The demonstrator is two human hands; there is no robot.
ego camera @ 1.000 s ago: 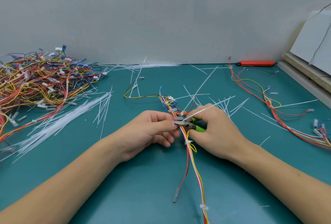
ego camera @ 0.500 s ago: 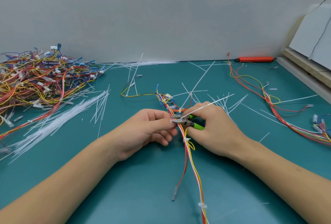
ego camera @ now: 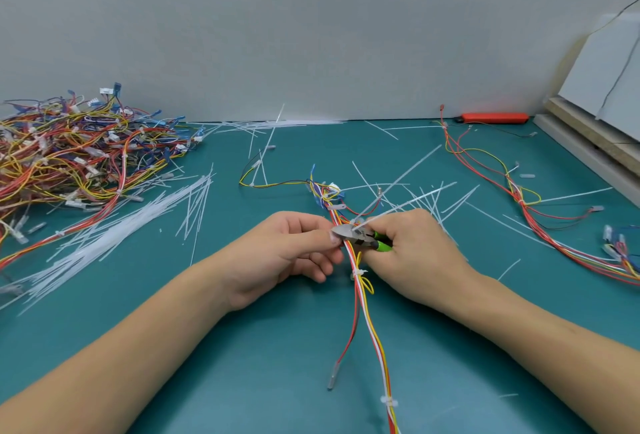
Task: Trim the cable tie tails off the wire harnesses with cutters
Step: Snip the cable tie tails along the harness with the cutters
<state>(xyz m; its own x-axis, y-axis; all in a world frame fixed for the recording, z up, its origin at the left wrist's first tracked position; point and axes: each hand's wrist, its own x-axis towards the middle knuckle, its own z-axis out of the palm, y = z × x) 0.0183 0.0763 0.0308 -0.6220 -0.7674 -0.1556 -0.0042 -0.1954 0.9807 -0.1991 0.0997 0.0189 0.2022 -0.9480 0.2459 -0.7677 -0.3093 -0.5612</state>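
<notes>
A wire harness (ego camera: 362,312) of red, white, yellow and orange wires runs from the table's middle toward me. My left hand (ego camera: 294,250) pinches the harness just left of the cutter jaws. My right hand (ego camera: 412,253) grips green-handled cutters (ego camera: 363,239), whose metal jaws sit at the bundle by a white cable tie tail (ego camera: 398,208) that sticks up and to the right. Two trimmed ties (ego camera: 358,273) (ego camera: 388,401) sit lower on the harness.
A big heap of harnesses (ego camera: 69,153) fills the left side, with a spread of white cut tails (ego camera: 121,229) beside it. Another harness (ego camera: 519,201) lies at the right. A red tool (ego camera: 495,117) lies by the back wall, boards (ego camera: 588,142) at far right.
Both hands and the harness stay nearly in place; the cutter jaws remain at the tie with the tail still attached. The view shifted slightly.
</notes>
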